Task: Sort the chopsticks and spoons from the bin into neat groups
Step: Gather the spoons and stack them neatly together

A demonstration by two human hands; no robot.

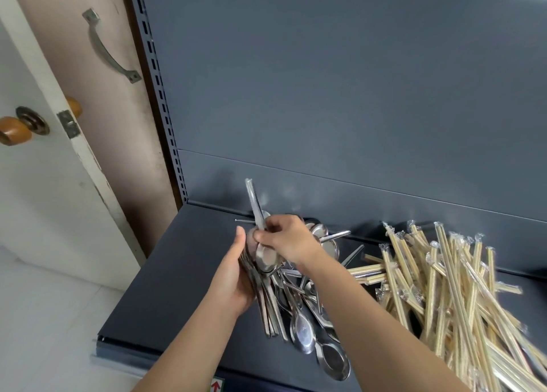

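Spoons, steel: a loose pile of spoons (305, 326) is laid on a dark grey shelf (177, 273), with bowls and handles crossed in all directions. Bundle of spoons (266, 305): held at the left edge of the pile by the left hand (236, 270), whose fingers are clamped on the stacked handles and bowls, thumb raised alongside. Single spoon (254, 202): pinched by the fingers of the right hand (291, 237) above the far end of the pile, handle pointed up, bowl set against the top of the bundle. Chopsticks (458, 288), in clear wrappers: heaped to the right of the pile, a few touching it. Back panel (325, 95): stood behind the pile. Door (44, 199) with a brown door knob (13, 130): seen well to the left of the pile.
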